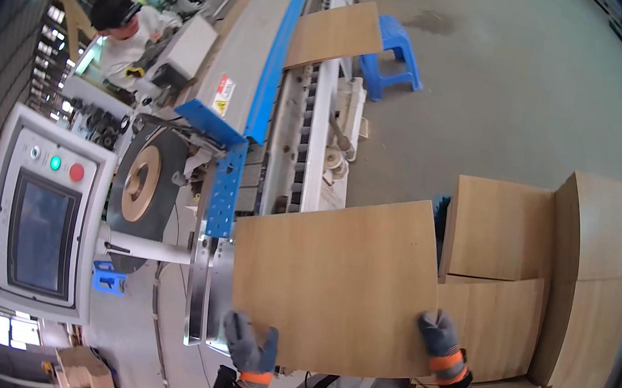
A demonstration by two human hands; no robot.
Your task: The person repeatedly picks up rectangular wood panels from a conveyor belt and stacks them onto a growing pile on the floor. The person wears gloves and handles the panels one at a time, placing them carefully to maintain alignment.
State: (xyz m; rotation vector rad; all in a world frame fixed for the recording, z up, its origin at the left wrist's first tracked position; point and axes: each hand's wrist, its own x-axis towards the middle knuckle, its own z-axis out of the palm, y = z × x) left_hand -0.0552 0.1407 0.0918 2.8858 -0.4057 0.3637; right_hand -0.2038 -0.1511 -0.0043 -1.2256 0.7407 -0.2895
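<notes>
A wide wood-grain panel (334, 283) lies across the middle in front of my body, its far left part over the end of the machine's feed track. At its lower left corner is my left hand (251, 349) in a grey glove with an orange cuff band, gripping the edge. My right hand (441, 338), gloved the same way, grips the panel's right edge near the lower corner. The fingers under the panel are hidden. Just beyond the panel's far left corner stands a blue perforated bracket (226, 191) of the machine.
Stacks of wooden panels (502, 231) stand close on my right. A control box (45, 214) with a screen and a tape reel (141, 183) are at left. Farther along the track (304, 138), another panel (337, 34) sits beside a blue stool (391, 59). A co-worker (131, 41) is behind the machine.
</notes>
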